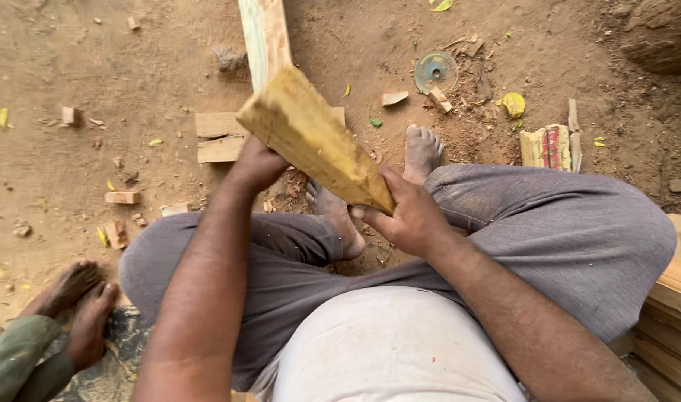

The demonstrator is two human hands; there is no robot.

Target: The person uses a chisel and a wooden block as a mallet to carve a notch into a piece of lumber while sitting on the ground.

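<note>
I hold a thick, pale yellow wooden block (310,134) up in front of me, tilted, its far end raised toward the camera. My right hand (403,216) grips its near, lower end. My left hand (257,165) holds it from underneath, partly hidden behind the block. I sit cross-legged on a dirt floor in grey trousers, with my bare feet (421,151) below the block.
A long plank (264,33) and flat boards (220,136) lie on the dirt beyond my hands. Small wood offcuts (122,197) are scattered at left. A round grinding disc (436,71) lies at upper right. Stacked planks (672,313) sit at right. Another person's feet (80,301) rest at lower left.
</note>
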